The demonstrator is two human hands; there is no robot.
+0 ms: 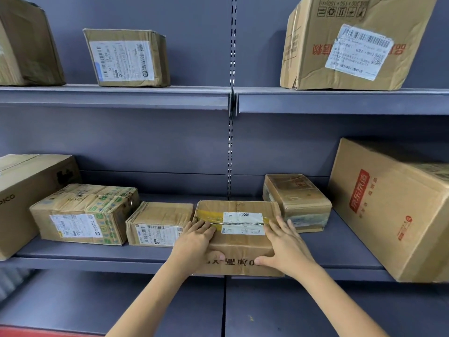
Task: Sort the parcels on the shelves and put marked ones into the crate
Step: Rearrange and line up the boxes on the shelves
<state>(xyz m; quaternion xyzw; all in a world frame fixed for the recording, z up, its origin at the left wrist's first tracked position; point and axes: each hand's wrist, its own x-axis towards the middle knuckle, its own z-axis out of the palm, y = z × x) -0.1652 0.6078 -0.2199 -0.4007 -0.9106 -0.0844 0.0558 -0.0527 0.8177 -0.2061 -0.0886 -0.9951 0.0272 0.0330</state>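
Creased cardboard parcel (239,237) at lower shelf (97,251) front edge. Left hand (196,242) and right hand (284,244) clasp its ends, thumbs on front face. Likely light, soft-walled; support underneath.

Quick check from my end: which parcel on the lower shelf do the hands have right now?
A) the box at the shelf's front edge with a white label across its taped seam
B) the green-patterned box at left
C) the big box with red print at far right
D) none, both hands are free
A: the left hand and right hand grip the ends of the labelled box, thumbs on its front face.
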